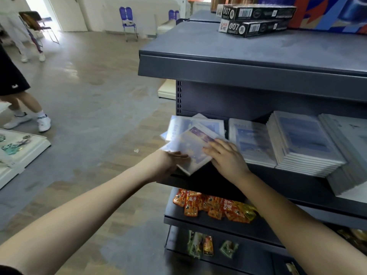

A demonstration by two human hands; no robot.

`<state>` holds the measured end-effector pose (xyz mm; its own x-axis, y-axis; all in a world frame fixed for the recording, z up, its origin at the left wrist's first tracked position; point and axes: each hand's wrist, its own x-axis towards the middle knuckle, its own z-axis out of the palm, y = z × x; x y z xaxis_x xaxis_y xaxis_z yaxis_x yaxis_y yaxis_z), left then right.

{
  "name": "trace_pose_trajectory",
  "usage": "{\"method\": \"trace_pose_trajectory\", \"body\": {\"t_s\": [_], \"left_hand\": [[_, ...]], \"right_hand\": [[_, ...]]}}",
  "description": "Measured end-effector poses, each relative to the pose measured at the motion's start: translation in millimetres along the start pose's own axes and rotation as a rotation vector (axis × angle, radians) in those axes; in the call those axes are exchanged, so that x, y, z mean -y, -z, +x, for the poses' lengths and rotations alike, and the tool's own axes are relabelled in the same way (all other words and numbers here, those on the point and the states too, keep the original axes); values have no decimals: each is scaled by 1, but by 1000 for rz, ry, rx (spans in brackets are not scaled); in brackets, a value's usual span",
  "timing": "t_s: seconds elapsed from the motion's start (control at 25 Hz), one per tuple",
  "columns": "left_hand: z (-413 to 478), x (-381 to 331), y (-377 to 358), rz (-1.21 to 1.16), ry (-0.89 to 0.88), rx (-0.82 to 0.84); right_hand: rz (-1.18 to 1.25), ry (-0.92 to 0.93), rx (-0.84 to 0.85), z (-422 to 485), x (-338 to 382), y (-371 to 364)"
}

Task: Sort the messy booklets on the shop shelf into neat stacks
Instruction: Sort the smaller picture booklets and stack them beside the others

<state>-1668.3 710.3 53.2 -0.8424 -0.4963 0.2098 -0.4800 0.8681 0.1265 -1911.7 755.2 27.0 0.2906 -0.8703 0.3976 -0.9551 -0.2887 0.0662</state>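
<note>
Thin glossy pale-blue booklet point(195, 149) looks light, floppy, slippery; left hand point(168, 162) pinches its near edge, right hand point(228, 157) presses flat opposite

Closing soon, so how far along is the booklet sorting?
Done: the stacks on the right look squared. In hand: the left hand grips a skewed booklet while the right hand rests flat on it. Left: the fanned pile beneath it.
</note>
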Motion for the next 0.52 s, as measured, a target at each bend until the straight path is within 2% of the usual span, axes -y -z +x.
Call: {"method": "trace_pose_trajectory", "body": {"t_s": [0.08, 0.16, 0.32, 0.4, 0.52], "left_hand": [[-10, 3, -2, -32, -36, 48], [-7, 1, 4, -2, 80, 59], [17, 0, 7, 257, 17, -73], [29, -8, 3, 372, 105, 68], [38, -19, -8, 468, 211, 254]], "right_hand": [[-27, -2, 53, 3, 3, 0], [-158, -55, 105, 4, 14, 2], [-296, -193, 330, 31, 42, 16], [-302, -216, 351, 42, 54, 17], [-172, -173, 255, 28, 58, 15]]}}
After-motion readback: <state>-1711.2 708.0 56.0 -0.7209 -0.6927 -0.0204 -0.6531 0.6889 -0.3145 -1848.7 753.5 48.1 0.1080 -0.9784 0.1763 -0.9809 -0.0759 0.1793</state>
